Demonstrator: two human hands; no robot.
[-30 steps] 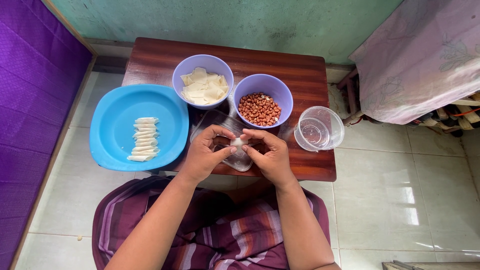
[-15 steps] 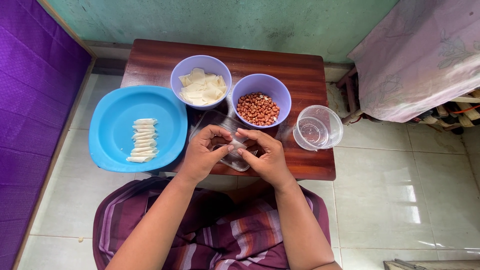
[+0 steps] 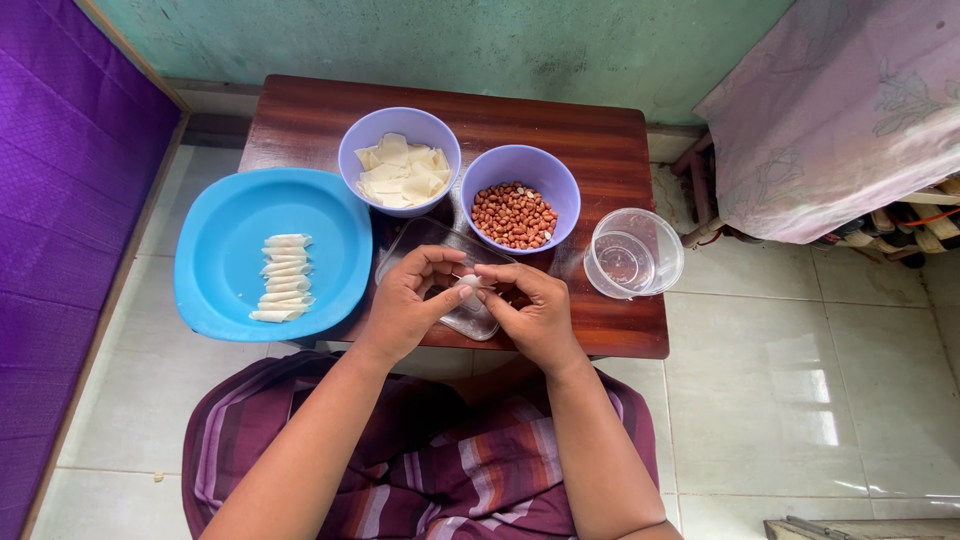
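A small pale piece of dough wrapper (image 3: 468, 289) is pinched between the fingertips of both hands, just above a clear rectangular plastic tray (image 3: 480, 322) at the near edge of a dark red-brown wooden table (image 3: 520, 118); the piece is small, whitish and soft-looking, mostly covered by the fingers, so that its long axis and the way it points cannot be told with certainty, though what shows seems to run roughly left to right between the two hands; the left hand (image 3: 412, 300) is closed on it from the left with thumb and forefinger, and the right hand (image 3: 530, 305) is closed on it from the right, the two hands being held together, fingertips touching over the piece.

To the left, overhanging the table's left side, a large bright blue plastic plate (image 3: 230, 220) is seen; a column of finished rolled white wrappers (image 3: 281, 277) is laid on it, each roll lying with its long axis left to right, stacked near to far. At the far side of the hands a lilac plastic bowl of flat pale wrapper squares (image 3: 400, 170) is set, and just to its right a second lilac bowl filled with red-brown peanuts (image 3: 515, 213); to the right of that, at the table's right edge, a clear round plastic cup (image 3: 632, 254) is stood. A purple striped cloth (image 3: 440, 460) is worn across the lap.
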